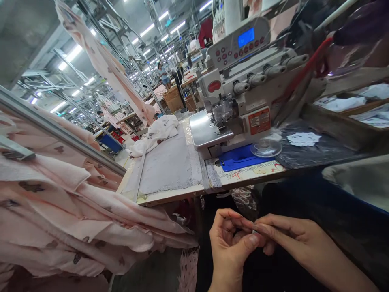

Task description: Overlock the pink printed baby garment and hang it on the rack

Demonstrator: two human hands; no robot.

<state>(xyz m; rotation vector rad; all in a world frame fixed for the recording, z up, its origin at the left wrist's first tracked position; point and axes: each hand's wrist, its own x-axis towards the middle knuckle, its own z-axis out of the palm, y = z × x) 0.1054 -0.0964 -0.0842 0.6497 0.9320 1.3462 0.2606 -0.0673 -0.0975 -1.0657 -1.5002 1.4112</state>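
Note:
My left hand (232, 239) and my right hand (285, 235) meet in front of my dark clothing, below the table's front edge. Both are closed in a pinch, fingertips touching. A tiny whitish bit (254, 231) shows between them, too small to name; the fingers hide the rest. Beyond my hands stands an overlock sewing machine (225, 85) with a lit blue display. A blue tray (237, 159) and a clear round plastic disc (266, 147) lie at its base.
Pink printed fabric (60, 219) hangs on a rail at the left. A white printed cloth (161, 132) is bunched at the back of the grey-covered table (170, 170). White labels (304, 139) lie on the right, beside a compartmented box (346, 115). People work far back.

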